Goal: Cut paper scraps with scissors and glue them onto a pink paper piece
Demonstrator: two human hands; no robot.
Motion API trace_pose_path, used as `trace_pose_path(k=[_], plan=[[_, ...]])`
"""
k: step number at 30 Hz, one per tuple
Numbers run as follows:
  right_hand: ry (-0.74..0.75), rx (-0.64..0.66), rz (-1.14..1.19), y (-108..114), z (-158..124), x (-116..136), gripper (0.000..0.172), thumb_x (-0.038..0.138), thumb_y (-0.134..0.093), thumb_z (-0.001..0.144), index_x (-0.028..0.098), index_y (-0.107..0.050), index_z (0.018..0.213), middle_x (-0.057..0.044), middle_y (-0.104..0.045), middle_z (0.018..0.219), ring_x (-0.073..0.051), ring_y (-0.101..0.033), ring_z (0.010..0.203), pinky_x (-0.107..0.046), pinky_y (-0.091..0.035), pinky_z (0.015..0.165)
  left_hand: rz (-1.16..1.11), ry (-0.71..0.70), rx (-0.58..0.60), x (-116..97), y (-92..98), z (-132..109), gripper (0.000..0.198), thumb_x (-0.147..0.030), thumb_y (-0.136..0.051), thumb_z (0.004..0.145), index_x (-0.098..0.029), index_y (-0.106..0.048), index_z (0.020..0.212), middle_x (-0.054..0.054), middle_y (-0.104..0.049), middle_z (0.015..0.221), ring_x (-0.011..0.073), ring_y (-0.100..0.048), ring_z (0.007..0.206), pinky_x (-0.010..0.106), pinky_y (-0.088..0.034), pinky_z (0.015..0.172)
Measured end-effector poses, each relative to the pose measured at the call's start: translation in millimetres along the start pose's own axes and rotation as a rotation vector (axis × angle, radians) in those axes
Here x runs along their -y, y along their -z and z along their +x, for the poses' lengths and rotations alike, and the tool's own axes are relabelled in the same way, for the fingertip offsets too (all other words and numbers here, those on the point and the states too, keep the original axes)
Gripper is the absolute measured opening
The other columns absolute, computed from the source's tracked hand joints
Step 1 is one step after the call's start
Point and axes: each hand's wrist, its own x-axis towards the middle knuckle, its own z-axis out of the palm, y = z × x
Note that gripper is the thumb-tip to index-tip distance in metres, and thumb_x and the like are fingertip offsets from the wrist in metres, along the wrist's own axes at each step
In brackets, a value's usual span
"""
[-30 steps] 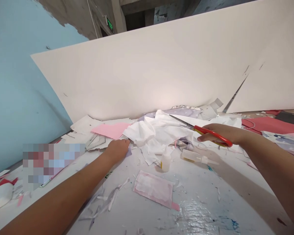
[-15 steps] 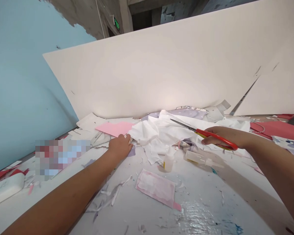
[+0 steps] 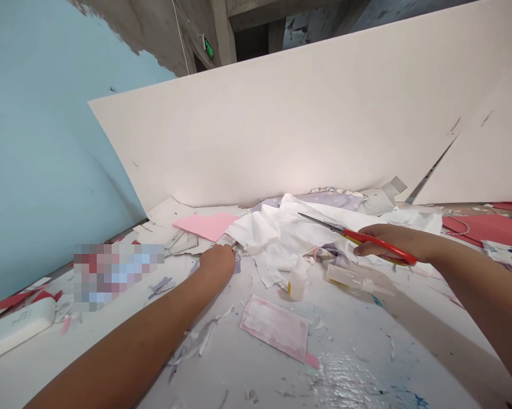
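My right hand [image 3: 384, 241] is closed round the red-handled scissors [image 3: 373, 241], whose blades point left above a crumpled white cloth [image 3: 292, 227]. At the left end of the cloth, my left hand [image 3: 219, 262] rests low on the table with its fingers curled; what they hold, if anything, is hidden. A pink sheet [image 3: 207, 225] lies just behind the left hand. In front of the cloth a small bottle [image 3: 297, 285] stands upright, and a second clear bottle [image 3: 345, 277] lies on its side. Nearer to me is a flat pink-and-white piece [image 3: 275, 328].
A tall white board [image 3: 273, 125] rises behind the table [image 3: 222, 380]. Grey paper scraps [image 3: 166, 213] lie at the back left, red sheets [image 3: 486, 227] at the right. A white case [image 3: 21, 329] sits at the far left. Thin strips and blue paint marks dot the surface.
The whole view has shifted slightly, so things appear a little further right. My left hand has moved a little lower and nearer, away from the pink sheet. My right hand still holds the scissors.
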Motion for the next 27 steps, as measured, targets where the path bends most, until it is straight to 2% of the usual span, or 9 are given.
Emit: trace_pose_path(k=[6, 8, 11, 15, 18, 20, 23, 25, 27], plan=[[-0.007, 0.018, 0.022, -0.9, 2.4, -3.9, 0.021, 0.041, -0.048, 0.077, 0.021, -0.042, 0.072, 0.005, -0.035, 0.048, -0.011, -0.031, 0.046, -0.026, -0.027, 0.047, 0.025, 0.044, -0.086, -0.9, 1.7, -4.3, 0.034, -0.03, -0.051, 0.085, -0.015, -0.049, 0.115, 0.01, -0.053, 0.115, 0.0199, -0.057, 0.094, 0.04, -0.049, 0.077], [-0.009, 0.021, 0.026, -1.1, 3.1, -4.0, 0.021, 0.041, -0.048, 0.077, 0.021, -0.042, 0.074, 0.005, -0.036, 0.049, -0.011, -0.032, 0.045, -0.026, -0.027, 0.047, 0.037, 0.046, -0.121, -1.3, 1.7, -4.0, 0.038, -0.027, -0.049, 0.085, -0.014, -0.046, 0.12, 0.017, -0.043, 0.129, 0.0237, -0.059, 0.092, 0.039, -0.049, 0.073], [-0.004, 0.03, 0.028, -0.7, 2.8, -2.7, 0.019, 0.039, -0.048, 0.076, 0.021, -0.042, 0.074, 0.005, -0.035, 0.048, -0.011, -0.03, 0.045, -0.025, -0.026, 0.047, 0.054, 0.033, -0.176, -2.1, 1.4, -3.6, 0.043, -0.022, -0.044, 0.083, -0.013, -0.042, 0.125, 0.023, -0.016, 0.145, 0.0319, -0.061, 0.088, 0.04, -0.047, 0.066], [0.003, 0.047, 0.026, 0.1, 1.7, -1.0, 0.019, 0.038, -0.049, 0.076, 0.021, -0.042, 0.073, 0.006, -0.033, 0.049, -0.01, -0.028, 0.045, -0.025, -0.023, 0.046, 0.068, 0.015, -0.234, -1.1, 1.2, -3.0, 0.044, -0.02, -0.04, 0.082, -0.016, -0.041, 0.126, 0.019, -0.01, 0.147, 0.0348, -0.062, 0.086, 0.041, -0.045, 0.065], [-0.006, 0.038, 0.015, 0.1, 1.9, -1.0, 0.019, 0.038, -0.05, 0.075, 0.021, -0.043, 0.075, 0.005, -0.035, 0.05, -0.011, -0.03, 0.045, -0.025, -0.024, 0.046, 0.056, 0.007, -0.268, 2.8, 3.6, -0.7, 0.043, -0.026, -0.031, 0.086, -0.016, -0.04, 0.127, 0.021, -0.017, 0.145, 0.0327, -0.062, 0.084, 0.04, -0.044, 0.064], [-0.012, 0.03, 0.009, -0.2, 2.2, -1.3, 0.019, 0.038, -0.051, 0.075, 0.021, -0.044, 0.074, 0.004, -0.037, 0.052, -0.011, -0.032, 0.046, -0.025, -0.024, 0.047, 0.041, -0.017, -0.273, 6.3, 6.6, 1.3, 0.043, -0.031, -0.025, 0.089, -0.017, -0.045, 0.124, 0.022, -0.035, 0.136, 0.0292, -0.062, 0.084, 0.037, -0.044, 0.064], [-0.024, 0.023, 0.006, -0.8, 2.0, -1.2, 0.019, 0.038, -0.052, 0.074, 0.021, -0.044, 0.074, 0.003, -0.04, 0.053, -0.012, -0.034, 0.047, -0.025, -0.025, 0.047, 0.03, -0.087, -0.265, 10.2, 10.6, 4.0, 0.043, -0.037, -0.023, 0.089, -0.016, -0.056, 0.108, 0.016, -0.061, 0.103, 0.0255, -0.061, 0.084, 0.034, -0.043, 0.066], [-0.034, 0.022, 0.005, -1.2, 1.2, -0.4, 0.018, 0.038, -0.052, 0.073, 0.022, -0.045, 0.075, 0.003, -0.04, 0.052, -0.012, -0.035, 0.046, -0.025, -0.025, 0.047, 0.034, -0.132, -0.26, 11.0, 11.2, 5.6, 0.042, -0.04, -0.026, 0.089, -0.016, -0.06, 0.099, 0.013, -0.063, 0.091, 0.0253, -0.06, 0.084, 0.035, -0.042, 0.069], [-0.04, 0.023, 0.005, -1.6, -0.1, 1.1, 0.016, 0.037, -0.051, 0.074, 0.022, -0.046, 0.075, 0.004, -0.039, 0.051, -0.012, -0.034, 0.045, -0.025, -0.025, 0.046, 0.043, -0.166, -0.261, 11.0, 10.0, 7.4, 0.04, -0.043, -0.032, 0.087, -0.016, -0.06, 0.097, 0.013, -0.063, 0.092, 0.0269, -0.058, 0.089, 0.038, -0.042, 0.073]])
